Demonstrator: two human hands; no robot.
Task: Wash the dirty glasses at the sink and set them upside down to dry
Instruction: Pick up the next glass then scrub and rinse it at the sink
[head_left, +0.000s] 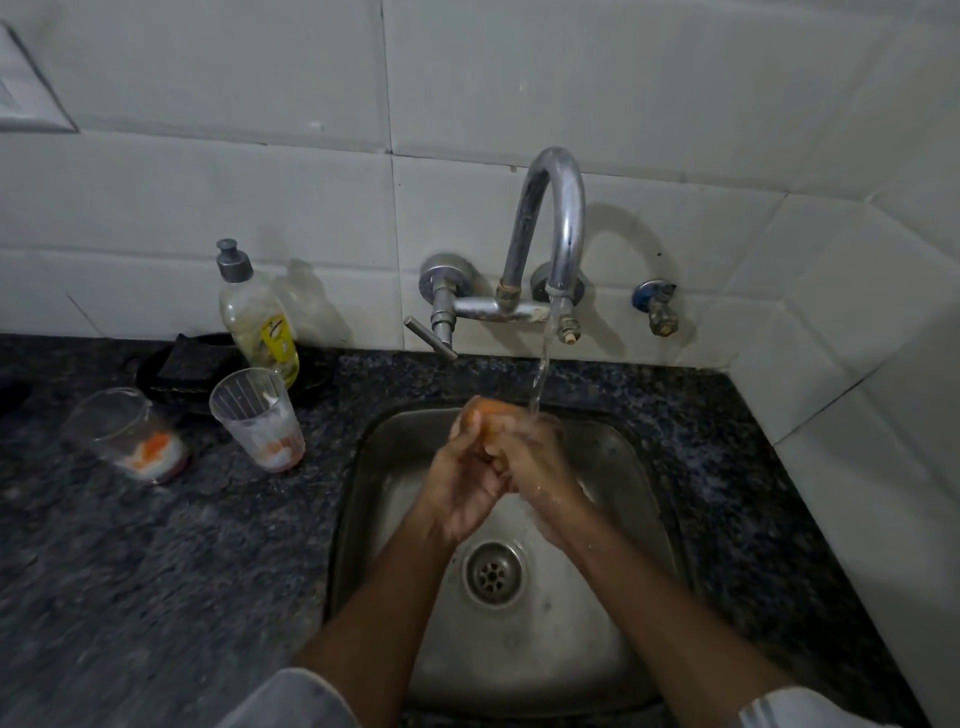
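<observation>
Both my hands meet over the steel sink (613, 467), under the water running from the tap (556, 218). My left hand (462, 493) and my right hand (543, 480) are closed around a glass (485, 408) with orange residue, which they mostly hide. On the counter to the left stand two more dirty glasses. One glass (249, 410) is upright with white and orange dregs. The other glass (111, 426) lies tilted on its side, orange and white residue at its base.
A dish soap bottle (260, 322) stands by the wall behind the glasses, next to a black scrub pad on a dark dish (192, 358). A tap lever (428, 338) sticks out left of the spout. A dark granite counter (156, 571) surrounds the sink; the tiled wall closes in at right.
</observation>
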